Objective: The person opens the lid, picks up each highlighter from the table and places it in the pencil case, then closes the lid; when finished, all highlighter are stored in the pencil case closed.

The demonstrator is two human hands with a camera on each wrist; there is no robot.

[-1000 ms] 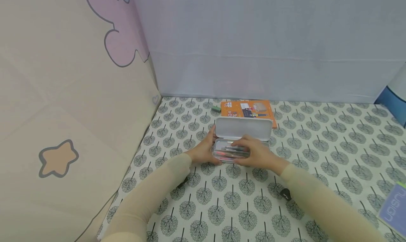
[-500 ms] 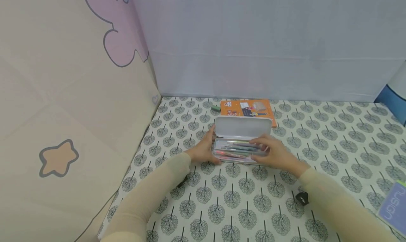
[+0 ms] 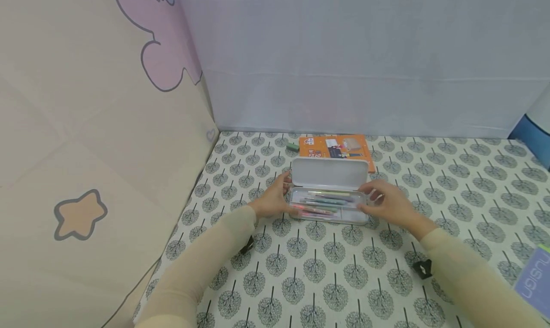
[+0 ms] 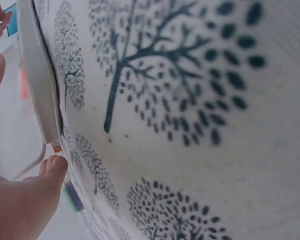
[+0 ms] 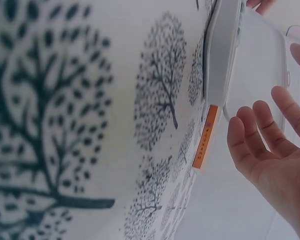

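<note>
A white pencil case (image 3: pixel 355 216) lies on the cloth with its lid (image 3: pixel 330 173) raised at the back. Inside it are several pens (image 3: pixel 324 202), a pink one toward the front and greenish ones behind, with a divider at the right. My left hand (image 3: pixel 271 198) is at the case's left end, thumb near its front corner. My right hand (image 3: pixel 390 203) stands at the right end, fingers loosely bent. In the right wrist view, the right hand (image 5: pixel 282 160) has spread, relaxed fingers beside the case's side wall (image 5: pixel 221 55), holding nothing.
Behind the lid lies an orange booklet (image 3: pixel 339 147), with a small green block (image 3: pixel 292 147) to its left. A purple book (image 3: pixel 534 282) lies at the right edge. Walls of cloth rise at the left and back.
My right hand has moved right, from over the pens to the case's right end, uncovering the pens and the right compartment. My left hand has stayed at the left end, shifting slightly.
</note>
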